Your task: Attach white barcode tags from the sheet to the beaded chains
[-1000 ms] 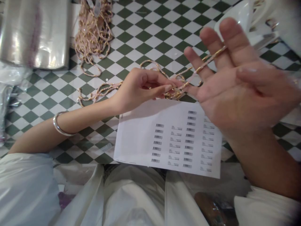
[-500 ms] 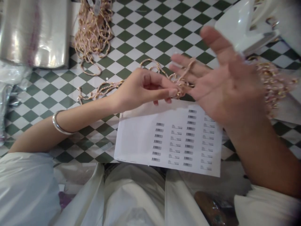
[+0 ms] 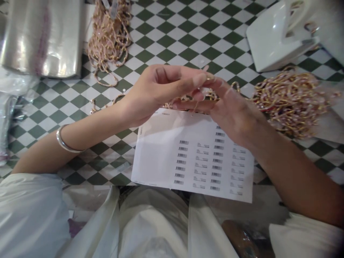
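Note:
My left hand [image 3: 169, 86], with a silver bangle [image 3: 66, 141] on the forearm, pinches part of a pink and gold beaded strand [image 3: 197, 104] between thumb and fingers. My right hand [image 3: 228, 104] meets it at the fingertips, its fingers closed on the same strand. The strand is partly hidden behind both hands. Below them lies a white sheet of barcode labels [image 3: 158, 150], its upper left part bare of labels. More beaded strand shows on the table beyond my left wrist.
A bundle of beaded strands [image 3: 109, 36] with tags lies at the upper left, beside a stack of clear plastic bags [image 3: 43, 39]. Another beaded pile [image 3: 292, 102] is at the right, below a white device [image 3: 276, 39]. The tablecloth [image 3: 172, 25] is checkered.
My right hand has turned from spread fingers to bent ones meeting my left fingertips. My left hand has risen slightly. The right beaded pile is now more exposed.

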Demonstrator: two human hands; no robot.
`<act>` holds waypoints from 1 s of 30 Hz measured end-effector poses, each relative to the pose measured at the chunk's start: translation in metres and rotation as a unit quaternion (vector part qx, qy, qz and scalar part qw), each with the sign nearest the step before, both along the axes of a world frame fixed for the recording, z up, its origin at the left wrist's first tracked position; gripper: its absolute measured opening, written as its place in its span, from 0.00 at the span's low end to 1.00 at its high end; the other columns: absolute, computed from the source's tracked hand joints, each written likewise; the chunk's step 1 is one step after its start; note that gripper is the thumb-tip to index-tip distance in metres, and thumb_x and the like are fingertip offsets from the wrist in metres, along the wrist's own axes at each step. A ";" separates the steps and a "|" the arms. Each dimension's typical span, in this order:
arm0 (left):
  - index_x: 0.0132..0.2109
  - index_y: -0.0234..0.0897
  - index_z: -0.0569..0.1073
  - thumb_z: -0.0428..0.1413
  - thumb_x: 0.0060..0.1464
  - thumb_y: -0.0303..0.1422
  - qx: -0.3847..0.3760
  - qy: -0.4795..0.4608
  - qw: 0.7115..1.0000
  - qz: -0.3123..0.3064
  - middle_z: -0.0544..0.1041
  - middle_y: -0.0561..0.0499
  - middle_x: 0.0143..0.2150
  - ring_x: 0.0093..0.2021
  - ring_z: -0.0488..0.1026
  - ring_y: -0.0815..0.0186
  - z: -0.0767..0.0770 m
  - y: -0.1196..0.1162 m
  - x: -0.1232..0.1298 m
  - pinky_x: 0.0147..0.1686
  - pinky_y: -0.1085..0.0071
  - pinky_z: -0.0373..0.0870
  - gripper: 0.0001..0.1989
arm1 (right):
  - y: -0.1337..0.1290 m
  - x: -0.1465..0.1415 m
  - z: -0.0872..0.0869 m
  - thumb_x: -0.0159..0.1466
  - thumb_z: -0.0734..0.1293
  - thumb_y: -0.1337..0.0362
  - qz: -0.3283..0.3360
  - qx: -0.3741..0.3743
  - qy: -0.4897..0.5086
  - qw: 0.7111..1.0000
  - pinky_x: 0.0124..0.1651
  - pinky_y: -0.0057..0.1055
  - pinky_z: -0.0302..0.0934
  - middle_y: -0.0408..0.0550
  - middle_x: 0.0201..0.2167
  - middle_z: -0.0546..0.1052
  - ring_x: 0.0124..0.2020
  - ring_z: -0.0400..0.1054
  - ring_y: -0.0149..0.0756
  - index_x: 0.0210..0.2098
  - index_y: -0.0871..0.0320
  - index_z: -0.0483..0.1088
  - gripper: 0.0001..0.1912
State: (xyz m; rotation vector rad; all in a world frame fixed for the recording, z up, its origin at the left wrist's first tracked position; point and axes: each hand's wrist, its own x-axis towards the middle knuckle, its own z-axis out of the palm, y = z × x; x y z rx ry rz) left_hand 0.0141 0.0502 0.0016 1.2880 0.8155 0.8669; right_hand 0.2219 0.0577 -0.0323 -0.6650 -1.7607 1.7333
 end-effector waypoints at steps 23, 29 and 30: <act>0.39 0.34 0.81 0.55 0.60 0.33 -0.045 0.010 0.998 0.038 0.79 0.52 0.33 0.29 0.73 0.81 -0.001 0.006 -0.003 0.24 0.87 0.63 0.11 | -0.016 -0.010 0.017 0.57 0.73 0.68 -0.140 -0.006 0.068 0.988 0.32 0.20 0.74 0.40 0.50 0.77 0.49 0.73 0.33 0.49 0.46 0.74 0.21; 0.38 0.31 0.80 0.56 0.59 0.32 -0.075 0.004 0.996 0.045 0.79 0.53 0.33 0.24 0.68 0.84 -0.006 0.012 -0.005 0.23 0.87 0.62 0.09 | -0.016 -0.008 0.020 0.57 0.73 0.67 -0.160 -0.003 0.066 0.985 0.38 0.25 0.77 0.37 0.51 0.77 0.46 0.75 0.33 0.50 0.43 0.72 0.23; 0.38 0.30 0.80 0.56 0.59 0.31 -0.069 0.005 0.996 0.048 0.80 0.53 0.34 0.24 0.69 0.84 -0.007 0.013 -0.006 0.23 0.87 0.62 0.09 | -0.016 -0.007 0.021 0.57 0.73 0.68 -0.158 0.006 0.060 0.986 0.39 0.26 0.77 0.36 0.55 0.75 0.42 0.76 0.31 0.52 0.43 0.70 0.25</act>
